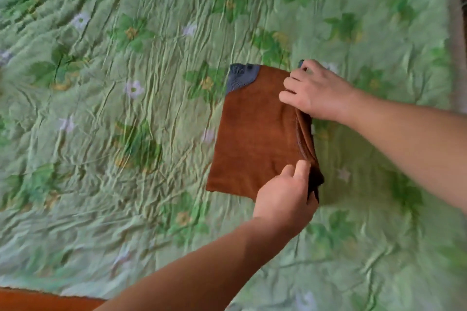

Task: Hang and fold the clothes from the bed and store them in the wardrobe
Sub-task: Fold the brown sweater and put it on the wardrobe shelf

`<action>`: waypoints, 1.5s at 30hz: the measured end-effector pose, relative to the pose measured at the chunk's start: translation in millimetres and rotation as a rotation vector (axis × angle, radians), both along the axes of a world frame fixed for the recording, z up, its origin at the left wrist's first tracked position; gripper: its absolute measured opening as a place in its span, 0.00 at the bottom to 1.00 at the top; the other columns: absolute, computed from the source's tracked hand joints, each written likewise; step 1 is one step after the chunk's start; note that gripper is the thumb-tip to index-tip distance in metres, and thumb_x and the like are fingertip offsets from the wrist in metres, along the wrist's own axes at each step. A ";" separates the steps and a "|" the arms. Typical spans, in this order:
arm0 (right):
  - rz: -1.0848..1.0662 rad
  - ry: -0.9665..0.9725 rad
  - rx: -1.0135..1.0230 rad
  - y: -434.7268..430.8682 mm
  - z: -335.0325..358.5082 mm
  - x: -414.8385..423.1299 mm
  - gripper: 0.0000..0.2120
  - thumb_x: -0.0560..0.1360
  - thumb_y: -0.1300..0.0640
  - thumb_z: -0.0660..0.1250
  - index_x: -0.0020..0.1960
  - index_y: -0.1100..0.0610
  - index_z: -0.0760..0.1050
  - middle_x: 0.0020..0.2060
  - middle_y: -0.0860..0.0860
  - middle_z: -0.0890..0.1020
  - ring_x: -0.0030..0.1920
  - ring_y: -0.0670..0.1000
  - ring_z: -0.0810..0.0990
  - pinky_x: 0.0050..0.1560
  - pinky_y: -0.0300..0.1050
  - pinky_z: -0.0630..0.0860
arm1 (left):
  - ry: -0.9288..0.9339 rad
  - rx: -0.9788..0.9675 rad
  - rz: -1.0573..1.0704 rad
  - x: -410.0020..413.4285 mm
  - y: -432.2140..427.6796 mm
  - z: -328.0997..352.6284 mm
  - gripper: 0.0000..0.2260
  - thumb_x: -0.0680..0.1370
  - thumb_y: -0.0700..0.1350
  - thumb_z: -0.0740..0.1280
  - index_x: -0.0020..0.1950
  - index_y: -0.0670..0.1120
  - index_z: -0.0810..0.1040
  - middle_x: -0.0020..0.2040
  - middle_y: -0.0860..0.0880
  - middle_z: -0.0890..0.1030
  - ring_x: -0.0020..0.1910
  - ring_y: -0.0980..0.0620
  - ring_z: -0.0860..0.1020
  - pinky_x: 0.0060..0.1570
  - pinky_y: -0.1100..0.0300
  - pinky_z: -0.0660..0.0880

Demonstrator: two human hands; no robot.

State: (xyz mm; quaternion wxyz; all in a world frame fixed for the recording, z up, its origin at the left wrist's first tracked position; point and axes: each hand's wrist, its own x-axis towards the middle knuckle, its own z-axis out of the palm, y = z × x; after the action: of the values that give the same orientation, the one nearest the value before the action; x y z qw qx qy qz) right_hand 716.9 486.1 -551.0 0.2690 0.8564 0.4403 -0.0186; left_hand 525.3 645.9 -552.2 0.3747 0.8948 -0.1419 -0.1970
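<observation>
Across nearly the whole view spreads a crumpled green bedspread (126, 134), printed with darker green leaves and small pale flowers. On it, right of the middle, lies a brown top (252, 134), folded into a neat, flat rectangle. Its cloth is a plain rust brown, soft-looking and free of pattern. Its long axis runs from the near side to the far side of the bed, leaning slightly to the left as it comes nearer. The neck end points away from the person, toward the upper edge of the view. Along its right side the folded layers are stacked and slightly lifted, showing a darker inner fold.

Both bare forearms reach in. The right hand (318, 93) comes from the right and lies at the far right corner of the top, fingers curled over the stacked edge and gripping it. A small bit of blue cloth shows at its far fingertip. The left hand (285, 199) comes from below and grasps the near right corner, thumb pressed on the upper face and fingers tucked beneath.

A strip of orange-brown (38, 300) crosses the lower left corner; what it is cannot be told. A blue-grey ribbed collar (240, 77) shows at the top's far left corner.
</observation>
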 end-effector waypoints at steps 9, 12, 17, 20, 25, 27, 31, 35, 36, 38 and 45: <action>-0.530 0.317 0.068 -63.4 -89.9 -42.9 0.24 0.78 0.62 0.60 0.72 0.46 0.65 0.71 0.55 0.65 0.77 0.60 0.59 0.74 0.73 0.52 | 0.167 0.154 -0.098 -24.0 -62.1 -69.5 0.24 0.80 0.50 0.62 0.75 0.47 0.63 0.58 0.44 0.73 0.54 0.41 0.76 0.46 0.48 0.76; -0.779 0.501 0.358 -67.1 -77.7 -28.7 0.21 0.75 0.61 0.61 0.64 0.43 0.74 0.67 0.49 0.71 0.70 0.56 0.67 0.70 0.63 0.63 | 0.202 -0.024 0.098 -41.4 -48.2 -65.0 0.22 0.78 0.54 0.65 0.71 0.52 0.68 0.55 0.52 0.76 0.50 0.52 0.78 0.48 0.54 0.77; -1.015 0.575 0.582 -40.1 -68.2 21.2 0.36 0.76 0.34 0.64 0.78 0.45 0.56 0.74 0.58 0.66 0.71 0.64 0.69 0.67 0.62 0.70 | 0.690 -0.348 0.955 -67.3 -7.5 -57.7 0.17 0.74 0.57 0.74 0.49 0.45 0.77 0.39 0.50 0.81 0.40 0.51 0.83 0.44 0.49 0.83; -1.042 0.661 0.478 -21.9 -82.7 36.0 0.51 0.72 0.29 0.66 0.81 0.43 0.39 0.79 0.60 0.58 0.76 0.65 0.61 0.73 0.66 0.63 | 0.927 -0.608 1.057 -58.3 2.8 -63.3 0.22 0.73 0.56 0.75 0.61 0.46 0.76 0.53 0.47 0.85 0.53 0.50 0.84 0.59 0.50 0.80; -1.170 0.675 0.578 -7.9 -92.5 50.9 0.49 0.65 0.38 0.79 0.76 0.56 0.61 0.72 0.59 0.70 0.70 0.62 0.70 0.68 0.56 0.69 | 0.977 -0.845 1.218 -35.8 -5.8 -76.8 0.21 0.75 0.44 0.75 0.66 0.50 0.75 0.57 0.52 0.85 0.55 0.54 0.83 0.53 0.56 0.80; -1.285 0.746 0.618 -9.8 -87.7 51.9 0.43 0.63 0.43 0.81 0.71 0.57 0.67 0.67 0.57 0.75 0.63 0.61 0.75 0.61 0.53 0.73 | 0.996 -0.864 1.273 -36.1 -6.6 -80.0 0.19 0.75 0.42 0.75 0.65 0.48 0.76 0.57 0.50 0.85 0.56 0.51 0.83 0.55 0.53 0.80; -1.481 1.018 0.795 -20.1 -71.8 38.3 0.29 0.63 0.54 0.82 0.61 0.58 0.76 0.54 0.56 0.84 0.51 0.58 0.83 0.56 0.53 0.79 | 0.938 -0.868 1.312 -36.1 23.3 -75.0 0.13 0.76 0.41 0.72 0.60 0.48 0.77 0.56 0.47 0.84 0.55 0.49 0.81 0.50 0.47 0.80; -1.669 1.168 1.110 -22.4 -51.6 -16.4 0.18 0.65 0.60 0.80 0.53 0.57 0.79 0.44 0.54 0.88 0.47 0.56 0.87 0.52 0.53 0.82 | 0.679 -0.798 1.191 -6.6 96.3 -52.3 0.08 0.76 0.40 0.68 0.52 0.51 0.79 0.46 0.47 0.83 0.43 0.52 0.83 0.36 0.55 0.79; -1.714 1.178 1.215 -19.3 -49.5 -37.5 0.19 0.64 0.60 0.80 0.53 0.57 0.80 0.45 0.54 0.88 0.47 0.56 0.87 0.49 0.50 0.82 | 0.612 -0.764 1.156 4.6 117.0 -44.8 0.07 0.75 0.42 0.69 0.52 0.51 0.79 0.45 0.47 0.84 0.42 0.51 0.83 0.36 0.55 0.80; -1.804 1.193 1.455 -7.9 -52.1 -83.7 0.23 0.62 0.59 0.80 0.56 0.60 0.81 0.48 0.56 0.87 0.50 0.57 0.87 0.49 0.51 0.83 | 0.514 -0.607 1.066 29.4 158.6 -31.9 0.07 0.72 0.48 0.69 0.49 0.52 0.80 0.41 0.49 0.85 0.41 0.51 0.83 0.37 0.57 0.80; -1.723 0.358 1.065 58.4 -64.1 -176.1 0.34 0.72 0.58 0.75 0.73 0.59 0.63 0.65 0.61 0.72 0.66 0.65 0.72 0.64 0.59 0.71 | 0.331 0.207 0.622 69.0 238.4 -60.7 0.32 0.78 0.51 0.70 0.78 0.55 0.61 0.70 0.43 0.74 0.62 0.42 0.77 0.62 0.43 0.75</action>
State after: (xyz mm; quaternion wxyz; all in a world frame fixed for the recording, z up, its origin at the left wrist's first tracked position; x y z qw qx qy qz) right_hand 540.8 544.6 -615.1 -0.3199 0.8745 -0.3387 -0.1351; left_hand 594.3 884.3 -612.9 0.3420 0.8843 0.2204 -0.2292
